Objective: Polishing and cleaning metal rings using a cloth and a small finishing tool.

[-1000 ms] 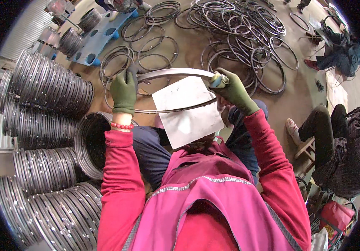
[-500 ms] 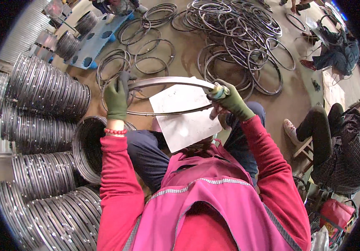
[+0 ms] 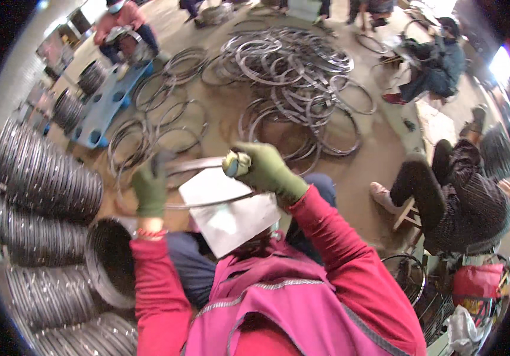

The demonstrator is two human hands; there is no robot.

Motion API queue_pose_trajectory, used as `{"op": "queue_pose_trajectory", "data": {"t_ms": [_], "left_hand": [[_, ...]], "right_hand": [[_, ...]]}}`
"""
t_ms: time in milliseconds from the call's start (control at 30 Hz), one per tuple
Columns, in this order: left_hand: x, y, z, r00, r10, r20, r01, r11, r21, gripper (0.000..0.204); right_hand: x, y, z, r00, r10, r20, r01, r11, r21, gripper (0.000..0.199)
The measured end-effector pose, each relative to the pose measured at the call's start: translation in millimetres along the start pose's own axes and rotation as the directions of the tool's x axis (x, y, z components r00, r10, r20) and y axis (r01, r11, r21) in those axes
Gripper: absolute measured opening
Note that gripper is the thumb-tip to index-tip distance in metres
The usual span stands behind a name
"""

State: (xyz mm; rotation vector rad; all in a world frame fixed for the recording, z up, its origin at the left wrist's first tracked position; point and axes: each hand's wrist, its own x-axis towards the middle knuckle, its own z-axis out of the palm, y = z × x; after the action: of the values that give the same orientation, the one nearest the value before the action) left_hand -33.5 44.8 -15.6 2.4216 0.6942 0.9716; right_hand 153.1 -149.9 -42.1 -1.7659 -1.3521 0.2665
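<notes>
A workshop with a bare brownish concrete floor (image 3: 379, 160) spreads out below, strewn with metal hoops and lit from a bright opening at the upper right. In front of the person's chest a thin silver metal rim (image 3: 198, 166), a flat hoop seen nearly edge-on, is held above the lap; its long axis runs left to right across the view, tilted a little so the right end sits higher. The left hand (image 3: 150, 188), in a dark green work glove, is closed around the rim's left end from below, fingers curled over the band. The right hand (image 3: 267, 172), gloved the same, grips a small pale cylindrical tool (image 3: 236, 164) in a fist and presses it against the rim's right end, so the rim spans the gap between the two hands. Just beneath the rim a white sheet of paper (image 3: 228, 216) lies on the lap, over blue trousers. To the left, ribbed rows of stacked grey rims (image 3: 41, 178) stand packed together, and one dark coil leans beside the left knee. Further off a loose heap of silver rims (image 3: 293, 71) covers the floor, near a blue plastic pallet (image 3: 104, 107). A seated person in dark clothes (image 3: 456, 196) works at the right.
</notes>
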Motion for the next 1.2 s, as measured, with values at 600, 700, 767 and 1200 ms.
{"op": "queue_pose_trajectory", "data": {"t_ms": [600,700,767,1200], "left_hand": [[6.3,25.7,9.4,0.993,0.115,-0.03,-0.104,0.963,0.248,0.029],[1.4,-33.1,-12.5,0.991,-0.136,0.019,0.136,0.959,-0.249,0.033],[-7.9,-73.1,-32.9,0.916,-0.4,0.027,0.368,0.812,-0.452,0.034],[-24.7,-75.5,-15.9,0.803,-0.596,-0.027,0.403,0.574,-0.713,0.032]], "right_hand": [[30.2,-51.4,-5.0,0.984,-0.08,0.158,0.11,0.974,-0.196,0.029],[12.0,-4.6,2.4,0.999,-0.037,0.025,0.037,0.999,-0.003,0.031],[-9.6,26.0,11.8,0.949,0.247,0.196,-0.307,0.866,0.394,0.033],[-7.9,10.6,-44.7,0.989,0.113,-0.093,-0.076,0.938,0.338,0.047]]}}
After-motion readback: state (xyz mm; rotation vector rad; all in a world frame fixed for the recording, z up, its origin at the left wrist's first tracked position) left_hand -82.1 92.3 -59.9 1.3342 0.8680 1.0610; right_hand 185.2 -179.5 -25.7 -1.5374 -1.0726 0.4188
